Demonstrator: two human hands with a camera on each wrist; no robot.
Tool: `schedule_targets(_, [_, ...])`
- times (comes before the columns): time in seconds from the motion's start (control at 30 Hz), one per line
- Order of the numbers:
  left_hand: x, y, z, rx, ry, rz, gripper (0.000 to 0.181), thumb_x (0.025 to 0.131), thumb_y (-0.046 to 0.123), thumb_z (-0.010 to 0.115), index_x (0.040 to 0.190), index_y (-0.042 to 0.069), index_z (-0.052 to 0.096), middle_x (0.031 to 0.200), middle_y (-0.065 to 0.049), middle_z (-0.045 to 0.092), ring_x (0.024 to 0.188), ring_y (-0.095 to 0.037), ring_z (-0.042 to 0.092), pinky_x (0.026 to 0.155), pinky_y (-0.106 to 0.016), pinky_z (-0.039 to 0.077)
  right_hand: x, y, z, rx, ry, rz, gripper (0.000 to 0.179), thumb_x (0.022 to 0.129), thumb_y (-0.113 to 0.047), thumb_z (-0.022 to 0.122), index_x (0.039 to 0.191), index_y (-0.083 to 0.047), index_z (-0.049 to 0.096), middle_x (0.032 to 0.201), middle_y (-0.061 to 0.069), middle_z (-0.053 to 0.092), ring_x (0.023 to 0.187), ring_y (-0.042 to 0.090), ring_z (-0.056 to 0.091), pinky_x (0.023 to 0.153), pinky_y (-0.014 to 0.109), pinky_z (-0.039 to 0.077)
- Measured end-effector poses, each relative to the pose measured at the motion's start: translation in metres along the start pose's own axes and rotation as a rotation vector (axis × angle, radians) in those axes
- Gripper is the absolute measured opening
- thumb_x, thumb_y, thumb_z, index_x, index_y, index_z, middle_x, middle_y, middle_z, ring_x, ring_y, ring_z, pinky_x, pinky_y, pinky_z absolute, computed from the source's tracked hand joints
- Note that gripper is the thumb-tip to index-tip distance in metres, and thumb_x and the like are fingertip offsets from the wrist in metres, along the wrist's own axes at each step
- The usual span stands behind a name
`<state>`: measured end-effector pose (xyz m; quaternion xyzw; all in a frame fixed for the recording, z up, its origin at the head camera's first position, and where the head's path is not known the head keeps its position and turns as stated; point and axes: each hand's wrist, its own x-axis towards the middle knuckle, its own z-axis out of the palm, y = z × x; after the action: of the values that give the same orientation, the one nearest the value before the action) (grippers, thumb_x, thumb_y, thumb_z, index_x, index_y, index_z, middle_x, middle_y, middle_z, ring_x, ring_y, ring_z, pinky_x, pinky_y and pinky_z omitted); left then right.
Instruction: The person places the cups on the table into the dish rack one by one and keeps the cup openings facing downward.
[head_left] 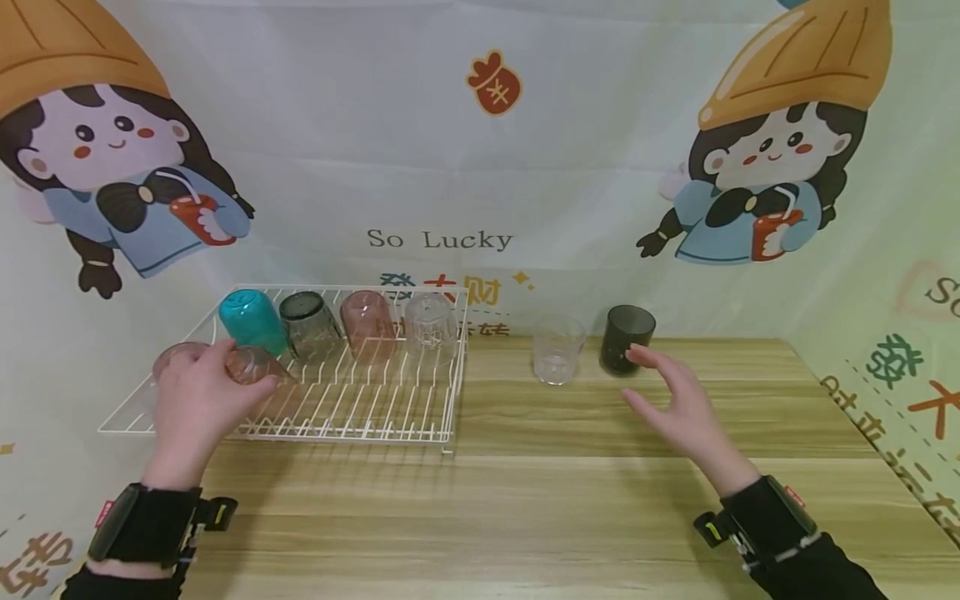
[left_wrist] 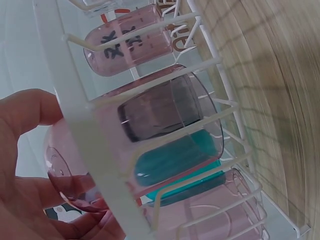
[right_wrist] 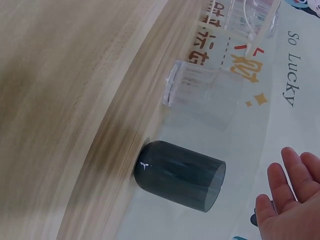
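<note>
My left hand (head_left: 198,392) grips an upside-down pink glass (head_left: 258,365) at the front left of the white wire rack (head_left: 420,435). In the left wrist view, thumb and fingers curl round the raised base of this pink glass (left_wrist: 82,150). A second pinkish glass (head_left: 174,354) stands left of it, partly hidden by the hand. Over the wooden table, my right hand (head_left: 686,408) has its thumb and fingers spread apart, holding nothing. Closest to it is an upright dark grey glass (head_left: 627,342). In the right wrist view the dark glass (right_wrist: 180,175) is apart from the fingers.
Along the rack's back row stand an upside-down blue glass (head_left: 252,321), a grey glass (head_left: 309,327), a pink glass (head_left: 367,327) and a clear glass (head_left: 431,327). An upright clear tumbler (head_left: 558,352) stands between rack and dark glass. Printed cloth (head_left: 570,208) hangs behind the table.
</note>
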<state>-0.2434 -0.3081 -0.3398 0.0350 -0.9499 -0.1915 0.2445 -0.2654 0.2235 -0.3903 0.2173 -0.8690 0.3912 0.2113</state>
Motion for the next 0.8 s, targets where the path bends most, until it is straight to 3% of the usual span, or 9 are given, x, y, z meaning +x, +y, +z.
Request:
schedule_targets(0.2, [0.0012, -0.0012, 0.0007, 0.031, -0.064, -0.028, 0.056, 0.081, 0.034, 0.077, 0.113, -0.007, 0.056, 0.094, -0.027, 0.056, 0.104, -0.051, 0.041, 0.077, -0.063, 0.036, 0.0044, 0.0007, -0.0018, -0.008, -0.007, 0.002, 0.051, 0.087, -0.002, 0.072, 0.132, 0.008, 0.053, 0.130, 0.026, 0.057, 0.120, 0.043, 0.050, 0.104, 0.060, 0.035])
schedule_targets(0.63, [0.0029, -0.0015, 0.0059, 0.046, -0.090, -0.042, 0.046, 0.082, 0.036, 0.073, 0.099, -0.004, 0.057, 0.088, -0.022, 0.056, 0.097, -0.048, 0.040, 0.071, -0.059, 0.035, 0.0090, 0.0007, 0.0019, -0.014, 0.003, -0.012, 0.049, 0.086, -0.004, 0.074, 0.131, 0.006, 0.056, 0.127, 0.025, 0.060, 0.119, 0.043, 0.051, 0.102, 0.059, 0.034])
schedule_targets(0.8, [0.0053, -0.0014, 0.0066, 0.077, -0.122, -0.044, 0.062, 0.082, 0.039, 0.074, 0.112, -0.012, 0.055, 0.097, -0.031, 0.057, 0.100, -0.053, 0.041, 0.083, -0.067, 0.033, 0.0101, -0.0002, 0.0031, -0.014, -0.002, 0.003, 0.050, 0.087, -0.005, 0.074, 0.132, 0.005, 0.056, 0.127, 0.025, 0.060, 0.119, 0.042, 0.051, 0.103, 0.058, 0.034])
